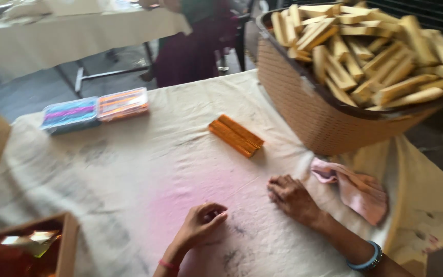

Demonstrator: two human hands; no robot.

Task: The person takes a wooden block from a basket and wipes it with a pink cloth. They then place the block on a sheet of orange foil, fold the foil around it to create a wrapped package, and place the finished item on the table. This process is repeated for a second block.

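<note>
I see my left hand [201, 221] loosely curled, fingertips pinched together on the stained cloth [129, 169]; whether it grips anything I cannot tell. My right hand [289, 197] lies flat and empty on the cloth, a pink rag [357, 192] just beside it at three o'clock. The orange packets [236, 135] sit at eleven o'clock from the right hand, apart from both hands. A basket [303, 102] piled with sticks stands at one o'clock.

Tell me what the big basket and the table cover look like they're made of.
Basket: looks like tan moulded plastic with a dark rim; its regular woven pattern suggests this, though real wicker is possible. Table cover: cream cloth, matte, judging by wrinkles, draped edges and stains.
</note>
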